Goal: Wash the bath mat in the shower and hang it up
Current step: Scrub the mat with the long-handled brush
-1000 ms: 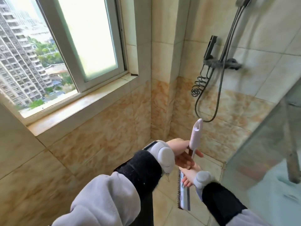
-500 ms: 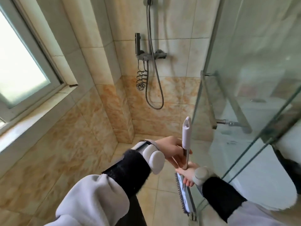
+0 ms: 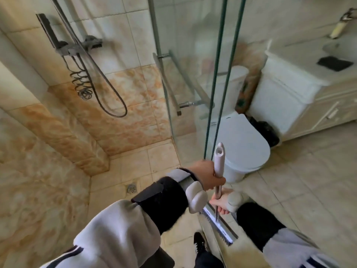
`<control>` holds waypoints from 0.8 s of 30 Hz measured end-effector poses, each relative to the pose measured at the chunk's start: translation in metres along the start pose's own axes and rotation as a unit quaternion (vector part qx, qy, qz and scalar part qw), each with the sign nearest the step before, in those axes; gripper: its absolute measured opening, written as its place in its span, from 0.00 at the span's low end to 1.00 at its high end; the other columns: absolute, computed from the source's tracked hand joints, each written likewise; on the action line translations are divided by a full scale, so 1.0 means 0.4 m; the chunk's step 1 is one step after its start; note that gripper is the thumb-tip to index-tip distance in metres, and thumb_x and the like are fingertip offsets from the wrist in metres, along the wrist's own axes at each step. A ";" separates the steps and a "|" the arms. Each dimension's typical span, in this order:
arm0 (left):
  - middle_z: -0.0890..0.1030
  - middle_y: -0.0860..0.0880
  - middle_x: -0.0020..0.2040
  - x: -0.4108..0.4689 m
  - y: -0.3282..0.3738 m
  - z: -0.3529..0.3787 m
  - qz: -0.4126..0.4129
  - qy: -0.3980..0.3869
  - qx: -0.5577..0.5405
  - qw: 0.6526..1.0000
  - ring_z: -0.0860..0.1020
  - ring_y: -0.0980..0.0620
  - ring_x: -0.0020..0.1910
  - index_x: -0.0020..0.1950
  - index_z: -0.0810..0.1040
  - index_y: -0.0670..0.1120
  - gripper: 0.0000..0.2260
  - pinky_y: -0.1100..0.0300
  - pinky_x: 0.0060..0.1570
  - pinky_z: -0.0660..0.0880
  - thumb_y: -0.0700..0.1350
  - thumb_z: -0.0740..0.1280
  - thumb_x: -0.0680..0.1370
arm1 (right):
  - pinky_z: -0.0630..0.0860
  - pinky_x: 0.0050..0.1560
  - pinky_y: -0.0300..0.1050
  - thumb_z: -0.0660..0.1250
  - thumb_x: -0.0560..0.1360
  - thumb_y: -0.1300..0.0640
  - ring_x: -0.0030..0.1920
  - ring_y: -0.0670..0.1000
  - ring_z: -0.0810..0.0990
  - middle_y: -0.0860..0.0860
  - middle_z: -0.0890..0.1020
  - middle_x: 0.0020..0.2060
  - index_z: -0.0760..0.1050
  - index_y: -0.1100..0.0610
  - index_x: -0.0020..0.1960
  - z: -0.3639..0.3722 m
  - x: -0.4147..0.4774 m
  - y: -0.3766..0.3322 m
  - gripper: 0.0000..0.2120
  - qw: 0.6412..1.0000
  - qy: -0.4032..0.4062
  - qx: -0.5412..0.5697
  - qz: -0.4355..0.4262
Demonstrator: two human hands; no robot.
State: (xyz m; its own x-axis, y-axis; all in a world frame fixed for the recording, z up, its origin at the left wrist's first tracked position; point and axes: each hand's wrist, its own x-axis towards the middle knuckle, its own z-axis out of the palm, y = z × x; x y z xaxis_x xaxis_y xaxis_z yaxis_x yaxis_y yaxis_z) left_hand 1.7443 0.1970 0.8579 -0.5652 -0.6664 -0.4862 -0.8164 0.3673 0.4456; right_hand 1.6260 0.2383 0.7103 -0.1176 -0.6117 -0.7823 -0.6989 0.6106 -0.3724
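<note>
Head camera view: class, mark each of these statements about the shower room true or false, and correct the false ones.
1. The left hand and right hand both grip the long white-handled scrubbing brush. True.
2. The white toilet has its lid raised. False: the lid is down.
3. The round metal floor drain sits in the tiled shower floor. True.
4. The grey shower hose lies coiled on the floor. False: it hangs in a loop against the wall.

A white toilet (image 3: pixel 243 144) stands beyond the glass door (image 3: pixel 193 74), near a white vanity (image 3: pixel 286 89).
</note>
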 end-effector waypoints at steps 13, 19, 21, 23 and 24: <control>0.79 0.46 0.39 0.318 0.054 0.261 -0.030 -0.037 -0.046 0.998 0.76 0.47 0.38 0.47 0.81 0.45 0.14 0.58 0.36 0.71 0.51 0.59 0.75 | 0.67 0.38 0.39 0.55 0.78 0.47 0.40 0.53 0.77 0.49 0.79 0.37 0.75 0.48 0.51 -0.075 0.095 0.199 0.11 0.980 0.172 -0.091 -0.030; 0.74 0.49 0.41 0.436 -0.011 0.329 -0.063 -0.044 -0.076 0.994 0.72 0.52 0.40 0.45 0.73 0.50 0.14 0.62 0.38 0.68 0.54 0.54 0.67 | 0.68 0.45 0.42 0.50 0.81 0.45 0.46 0.55 0.79 0.52 0.82 0.48 0.59 0.36 0.71 -0.098 0.227 0.196 0.19 0.977 0.134 -0.143 -0.081; 0.74 0.50 0.40 0.467 -0.026 0.348 -0.081 -0.036 -0.104 0.991 0.71 0.51 0.40 0.41 0.74 0.49 0.14 0.60 0.39 0.68 0.52 0.53 0.66 | 0.69 0.56 0.44 0.49 0.82 0.47 0.53 0.55 0.79 0.51 0.80 0.51 0.60 0.41 0.72 -0.110 0.262 0.191 0.19 0.973 0.120 -0.176 -0.092; 0.73 0.49 0.39 0.499 -0.041 0.362 -0.097 -0.022 -0.117 0.988 0.71 0.50 0.40 0.40 0.71 0.47 0.10 0.60 0.39 0.66 0.52 0.56 0.71 | 0.67 0.65 0.46 0.49 0.82 0.53 0.58 0.55 0.79 0.49 0.78 0.46 0.67 0.51 0.66 -0.114 0.320 0.189 0.15 0.971 0.122 -0.192 -0.081; 0.73 0.49 0.38 0.517 -0.048 0.374 -0.118 -0.022 -0.130 0.984 0.72 0.49 0.40 0.42 0.70 0.47 0.08 0.61 0.37 0.66 0.50 0.57 0.75 | 0.67 0.66 0.47 0.50 0.82 0.55 0.58 0.55 0.79 0.48 0.76 0.42 0.69 0.54 0.61 -0.114 0.359 0.191 0.13 0.975 0.117 -0.177 -0.070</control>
State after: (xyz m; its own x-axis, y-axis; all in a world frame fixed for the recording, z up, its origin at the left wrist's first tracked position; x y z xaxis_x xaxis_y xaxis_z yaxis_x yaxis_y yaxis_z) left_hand 1.6255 0.1491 0.6364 -0.3728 -0.6819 -0.6293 -0.8708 0.0230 0.4911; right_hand 1.5236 0.1743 0.5923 -0.1320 -0.8005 -0.5846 -0.9148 0.3255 -0.2392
